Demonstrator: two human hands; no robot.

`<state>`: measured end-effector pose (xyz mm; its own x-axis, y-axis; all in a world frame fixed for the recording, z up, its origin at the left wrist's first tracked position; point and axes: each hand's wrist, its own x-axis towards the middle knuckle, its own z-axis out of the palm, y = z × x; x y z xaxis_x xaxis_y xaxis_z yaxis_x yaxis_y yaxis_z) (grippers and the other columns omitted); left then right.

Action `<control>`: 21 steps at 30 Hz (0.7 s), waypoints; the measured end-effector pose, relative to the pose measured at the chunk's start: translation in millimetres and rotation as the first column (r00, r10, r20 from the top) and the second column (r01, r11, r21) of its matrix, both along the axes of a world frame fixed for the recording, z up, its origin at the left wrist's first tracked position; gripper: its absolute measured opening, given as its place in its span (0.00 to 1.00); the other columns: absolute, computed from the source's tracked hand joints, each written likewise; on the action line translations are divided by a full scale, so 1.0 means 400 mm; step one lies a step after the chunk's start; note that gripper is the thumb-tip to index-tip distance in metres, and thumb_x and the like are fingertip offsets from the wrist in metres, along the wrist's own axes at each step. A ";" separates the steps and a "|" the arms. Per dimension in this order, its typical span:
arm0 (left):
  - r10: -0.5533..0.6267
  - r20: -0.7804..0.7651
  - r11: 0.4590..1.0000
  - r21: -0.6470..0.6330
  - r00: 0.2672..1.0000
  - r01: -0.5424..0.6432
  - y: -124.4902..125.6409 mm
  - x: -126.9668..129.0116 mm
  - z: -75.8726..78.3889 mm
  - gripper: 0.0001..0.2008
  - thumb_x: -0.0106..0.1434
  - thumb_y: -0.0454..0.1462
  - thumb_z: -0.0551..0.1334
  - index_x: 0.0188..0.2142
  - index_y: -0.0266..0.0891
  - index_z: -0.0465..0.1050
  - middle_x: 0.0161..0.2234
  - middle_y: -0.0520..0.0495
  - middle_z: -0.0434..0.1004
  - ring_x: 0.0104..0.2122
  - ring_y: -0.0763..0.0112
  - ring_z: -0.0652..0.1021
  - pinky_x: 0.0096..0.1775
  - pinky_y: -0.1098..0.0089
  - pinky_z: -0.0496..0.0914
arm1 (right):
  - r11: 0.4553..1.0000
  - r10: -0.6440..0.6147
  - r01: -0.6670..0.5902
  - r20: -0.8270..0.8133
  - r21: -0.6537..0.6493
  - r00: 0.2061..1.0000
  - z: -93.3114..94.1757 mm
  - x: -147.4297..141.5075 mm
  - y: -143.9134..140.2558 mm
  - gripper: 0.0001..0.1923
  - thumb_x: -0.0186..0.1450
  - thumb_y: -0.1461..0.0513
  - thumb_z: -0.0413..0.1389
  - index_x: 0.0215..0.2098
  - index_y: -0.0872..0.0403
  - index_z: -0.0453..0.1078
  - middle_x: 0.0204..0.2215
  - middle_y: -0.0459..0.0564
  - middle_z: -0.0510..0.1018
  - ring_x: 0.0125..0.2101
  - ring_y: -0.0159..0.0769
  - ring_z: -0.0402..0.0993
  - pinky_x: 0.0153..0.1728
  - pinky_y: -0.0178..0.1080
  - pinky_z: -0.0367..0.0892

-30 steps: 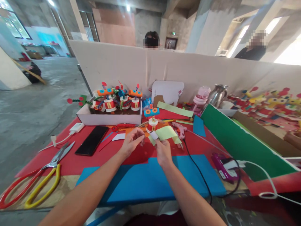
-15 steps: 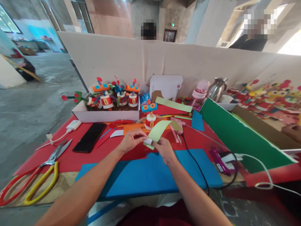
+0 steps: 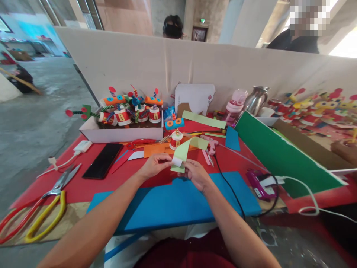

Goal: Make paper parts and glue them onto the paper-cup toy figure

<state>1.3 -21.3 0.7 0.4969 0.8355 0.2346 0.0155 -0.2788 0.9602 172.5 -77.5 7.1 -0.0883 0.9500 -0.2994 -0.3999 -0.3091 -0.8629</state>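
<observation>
A: Nearest to the person lies a blue foam sheet (image 3: 178, 203) along the near edge of the bench (image 3: 83, 186), and both forearms pass over it. What do the hands hold?

B: The left hand (image 3: 154, 166) and the right hand (image 3: 196, 174) meet just above the far edge of the blue sheet. Both pinch one light green paper strip (image 3: 186, 149). The left fingertips close on a small white roll (image 3: 176, 162) at the near end of the strip; the right fingers close on the strip just beside it. I think the two hands stay so close to keep the paper tight around the roll.

A: And the rest of the strip?

B: It rises free and bends away to the far right, touching nothing that I can see.

A: What is around?

B: At the near left lie big scissors (image 3: 41, 208) with red and yellow handles, farther a black phone (image 3: 102, 165). At the right a purple glue gun (image 3: 260, 184) rests with its cable. Behind the hands stands one small paper figure (image 3: 175, 136), and at the far left a white box (image 3: 122, 130) holds more such figures, probably collected there as finished ones.
</observation>
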 end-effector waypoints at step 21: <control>-0.152 -0.143 0.962 0.205 0.978 0.180 -0.001 -0.006 -0.020 0.07 0.58 0.37 0.62 0.33 0.41 0.80 0.26 0.48 0.73 0.27 0.72 0.73 0.31 0.74 0.66 | 0.995 -0.072 0.067 -0.065 -0.077 0.995 -0.018 0.002 -0.006 0.07 0.55 0.60 0.56 0.28 0.55 0.74 0.25 0.50 0.81 0.32 0.41 0.78 0.34 0.43 0.74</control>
<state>-1.0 -21.8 -7.3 0.6610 0.6751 0.3276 0.0672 -0.4880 0.8703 173.3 -79.9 -0.2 -0.0456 0.9299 -0.3649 -0.4794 -0.3409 -0.8087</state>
